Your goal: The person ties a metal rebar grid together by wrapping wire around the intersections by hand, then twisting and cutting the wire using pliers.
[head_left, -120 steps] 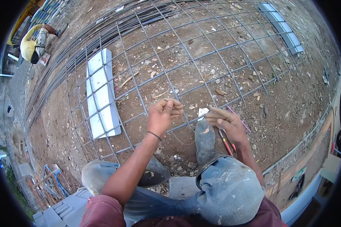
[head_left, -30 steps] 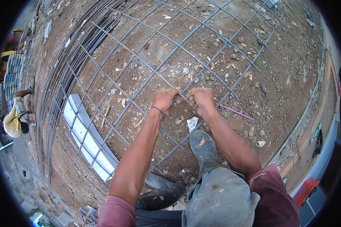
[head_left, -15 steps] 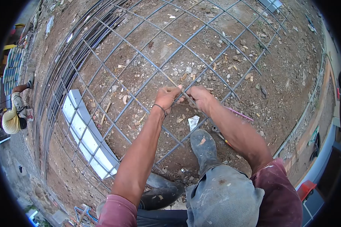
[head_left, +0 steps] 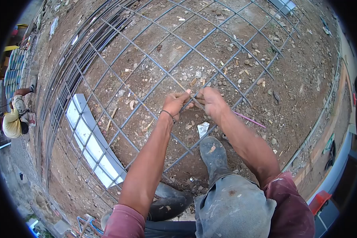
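Clenching at the steel grid (head_left: 167, 73), its crossing between left fingers (head_left: 182, 96) and right fingers (head_left: 201, 94)

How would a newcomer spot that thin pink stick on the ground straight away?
Start at the wide grid of grey metal bars and find the person's bare right forearm. Just to its right, a thin, straight pink rod lies on the brown dirt. Its pink colour sets it apart from the dull stones nearby.
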The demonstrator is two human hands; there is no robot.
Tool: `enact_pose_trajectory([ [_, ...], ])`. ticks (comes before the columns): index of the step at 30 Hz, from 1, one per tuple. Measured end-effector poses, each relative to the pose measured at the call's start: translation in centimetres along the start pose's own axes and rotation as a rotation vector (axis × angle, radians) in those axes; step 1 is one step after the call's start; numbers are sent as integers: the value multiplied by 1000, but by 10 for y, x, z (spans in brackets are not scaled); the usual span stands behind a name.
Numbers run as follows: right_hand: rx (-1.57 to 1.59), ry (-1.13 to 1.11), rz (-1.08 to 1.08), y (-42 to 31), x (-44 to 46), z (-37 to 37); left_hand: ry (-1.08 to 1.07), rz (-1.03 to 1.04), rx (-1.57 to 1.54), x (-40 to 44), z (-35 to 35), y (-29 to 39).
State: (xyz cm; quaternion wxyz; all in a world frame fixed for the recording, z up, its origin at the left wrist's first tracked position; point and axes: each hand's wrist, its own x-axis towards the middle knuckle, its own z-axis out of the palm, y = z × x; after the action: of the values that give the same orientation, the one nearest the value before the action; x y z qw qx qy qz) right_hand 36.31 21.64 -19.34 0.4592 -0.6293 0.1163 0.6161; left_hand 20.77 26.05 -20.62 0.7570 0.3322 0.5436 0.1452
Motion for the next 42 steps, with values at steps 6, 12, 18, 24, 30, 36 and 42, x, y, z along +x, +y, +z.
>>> enact_pose_trajectory([
  [6,43,-72,107,-6,-2,2,-18,39,-18,-1,0,-1],
  [12,-86,-32,89,-13,-22,19,-48,-9,-100,-6,0,4],
  [18,-179,-72,168,-9,2,20,-114,-49,-163,0,-6,0],
  [24,-310,-96,230,-19,-3,12,-103,-56,-127,1,-5,2],
  [30,-353,-227,199,-17,-7,-2,-123,-41,-101,6,-7,-3],
  [36,-1063,135,-590,-6,-57,-13,-109,-54,-93,6,-6,-1],
  [42,-399,-77,53,17,-83,-4,-135,11,-82,10,-9,-6],
])
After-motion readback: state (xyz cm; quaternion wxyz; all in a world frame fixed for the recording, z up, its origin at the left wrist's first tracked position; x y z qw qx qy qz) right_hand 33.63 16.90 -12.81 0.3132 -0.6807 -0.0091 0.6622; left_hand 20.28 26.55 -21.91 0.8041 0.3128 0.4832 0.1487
